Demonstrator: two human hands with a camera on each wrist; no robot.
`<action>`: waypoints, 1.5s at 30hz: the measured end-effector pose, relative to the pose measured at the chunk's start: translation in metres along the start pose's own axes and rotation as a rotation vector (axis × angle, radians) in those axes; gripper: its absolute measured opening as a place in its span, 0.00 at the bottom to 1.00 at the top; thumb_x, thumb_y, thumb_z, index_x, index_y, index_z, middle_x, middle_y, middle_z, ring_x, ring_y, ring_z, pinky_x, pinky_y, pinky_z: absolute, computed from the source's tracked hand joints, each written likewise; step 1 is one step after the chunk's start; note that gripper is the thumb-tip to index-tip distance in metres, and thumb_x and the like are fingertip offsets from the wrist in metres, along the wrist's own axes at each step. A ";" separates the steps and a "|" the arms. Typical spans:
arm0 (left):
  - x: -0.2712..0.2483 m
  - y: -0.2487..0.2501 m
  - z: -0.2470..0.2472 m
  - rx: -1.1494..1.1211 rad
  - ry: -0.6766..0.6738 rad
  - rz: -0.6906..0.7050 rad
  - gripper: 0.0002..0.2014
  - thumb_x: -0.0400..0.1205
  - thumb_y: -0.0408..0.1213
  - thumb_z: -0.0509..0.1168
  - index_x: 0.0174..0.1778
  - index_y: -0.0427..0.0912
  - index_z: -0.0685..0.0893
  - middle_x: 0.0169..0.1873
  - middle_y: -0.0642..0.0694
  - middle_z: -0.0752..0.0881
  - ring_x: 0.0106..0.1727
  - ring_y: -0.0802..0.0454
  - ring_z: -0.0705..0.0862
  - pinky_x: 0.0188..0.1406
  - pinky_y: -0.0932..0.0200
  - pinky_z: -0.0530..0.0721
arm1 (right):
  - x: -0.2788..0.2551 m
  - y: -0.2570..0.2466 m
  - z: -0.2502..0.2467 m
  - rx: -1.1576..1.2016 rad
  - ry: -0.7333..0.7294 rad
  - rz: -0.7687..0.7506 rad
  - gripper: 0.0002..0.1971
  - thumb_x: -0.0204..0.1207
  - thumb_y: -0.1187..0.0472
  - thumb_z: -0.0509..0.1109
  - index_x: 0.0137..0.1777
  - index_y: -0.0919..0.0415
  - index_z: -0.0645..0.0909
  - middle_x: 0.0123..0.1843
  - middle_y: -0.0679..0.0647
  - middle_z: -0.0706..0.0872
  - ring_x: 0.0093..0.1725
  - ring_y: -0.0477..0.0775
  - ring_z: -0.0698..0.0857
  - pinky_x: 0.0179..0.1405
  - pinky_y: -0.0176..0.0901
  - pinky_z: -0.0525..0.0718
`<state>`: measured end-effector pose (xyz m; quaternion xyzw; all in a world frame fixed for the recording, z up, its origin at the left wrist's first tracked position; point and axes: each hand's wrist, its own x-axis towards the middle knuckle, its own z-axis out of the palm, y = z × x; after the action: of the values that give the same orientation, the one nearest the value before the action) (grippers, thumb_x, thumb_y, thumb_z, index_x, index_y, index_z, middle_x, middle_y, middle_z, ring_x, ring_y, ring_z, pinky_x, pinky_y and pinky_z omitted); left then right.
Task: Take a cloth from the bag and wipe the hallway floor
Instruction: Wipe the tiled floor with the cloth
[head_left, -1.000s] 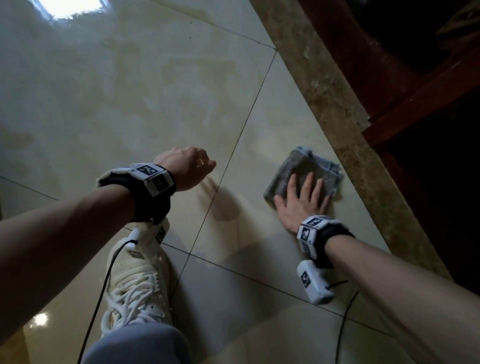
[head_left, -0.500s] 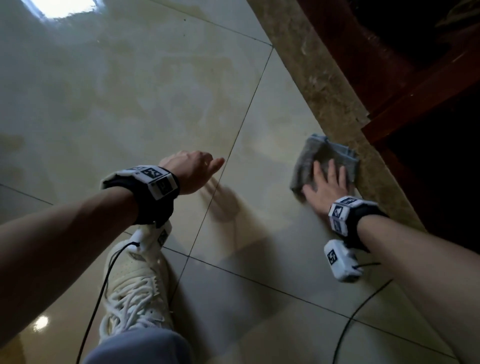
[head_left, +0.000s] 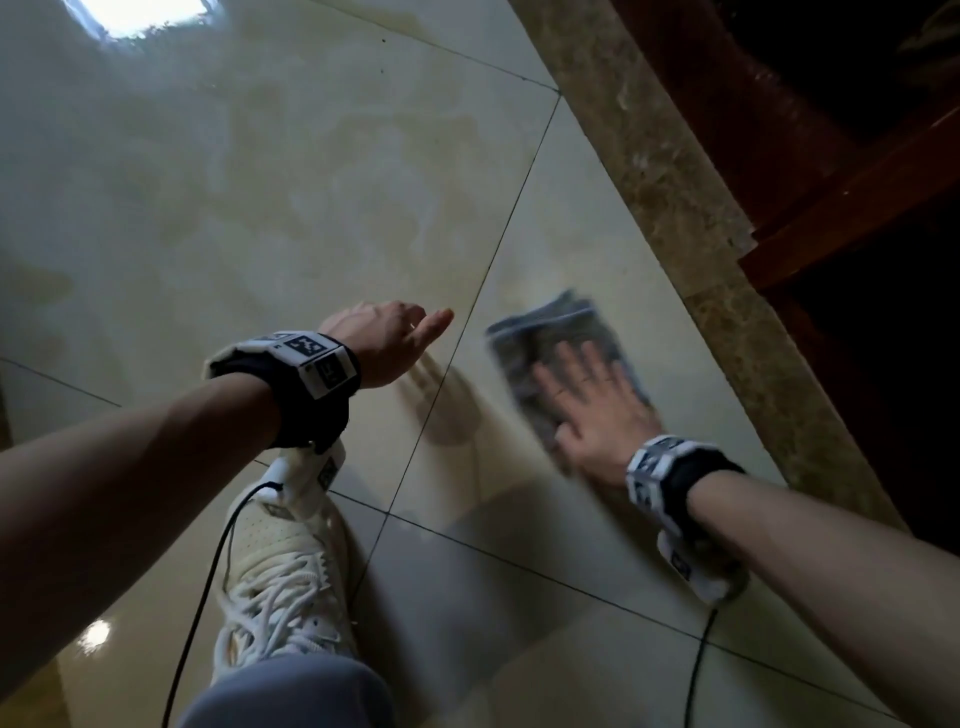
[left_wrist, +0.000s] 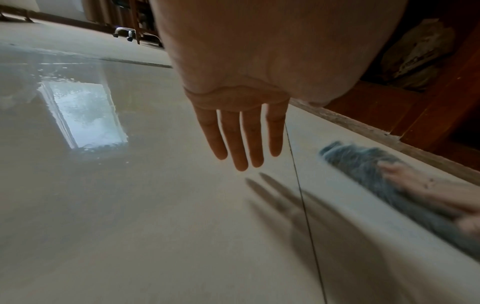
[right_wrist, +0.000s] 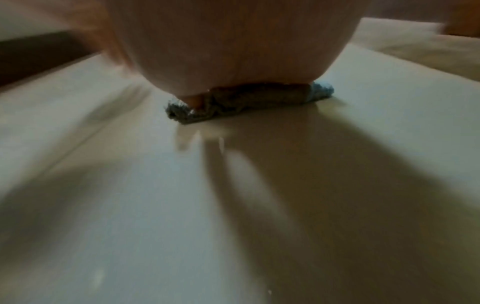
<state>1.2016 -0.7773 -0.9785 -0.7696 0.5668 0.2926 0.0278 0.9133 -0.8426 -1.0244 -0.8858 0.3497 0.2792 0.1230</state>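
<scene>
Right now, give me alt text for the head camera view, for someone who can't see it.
A right hand, fingers spread flat, presses a motion-blurred grey cloth onto a glossy cream tile floor near a stone border strip. The left hand hovers open beside it, above a white sneaker.

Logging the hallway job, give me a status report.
Right hand flat, pressing cloth on floor tile. Left hand open, hovering. Nothing blocking.

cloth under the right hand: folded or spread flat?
Folded: the cloth shows stacked layers at its edge under the right hand.
</scene>
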 end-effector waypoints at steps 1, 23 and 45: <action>0.000 -0.004 0.002 -0.010 -0.001 -0.002 0.40 0.76 0.75 0.34 0.43 0.48 0.82 0.40 0.44 0.87 0.42 0.42 0.85 0.51 0.45 0.85 | 0.003 0.011 -0.005 0.070 0.003 0.157 0.39 0.76 0.41 0.46 0.86 0.43 0.36 0.87 0.54 0.31 0.86 0.61 0.33 0.84 0.63 0.40; -0.012 -0.048 -0.007 -0.016 0.147 -0.086 0.35 0.84 0.66 0.38 0.43 0.44 0.82 0.34 0.42 0.84 0.38 0.40 0.84 0.43 0.48 0.84 | 0.068 -0.001 -0.075 0.352 -0.058 0.467 0.36 0.84 0.47 0.54 0.87 0.43 0.38 0.88 0.52 0.32 0.85 0.63 0.33 0.82 0.65 0.41; -0.027 -0.071 -0.017 0.018 0.203 -0.138 0.31 0.86 0.62 0.43 0.32 0.42 0.73 0.28 0.43 0.78 0.33 0.40 0.79 0.32 0.54 0.75 | 0.091 -0.025 -0.087 0.374 -0.031 0.443 0.36 0.84 0.46 0.55 0.87 0.42 0.40 0.88 0.50 0.34 0.86 0.63 0.35 0.82 0.64 0.40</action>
<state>1.2670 -0.7350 -0.9725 -0.8320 0.5152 0.2055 -0.0025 1.0207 -0.9111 -1.0060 -0.7452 0.5782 0.2436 0.2259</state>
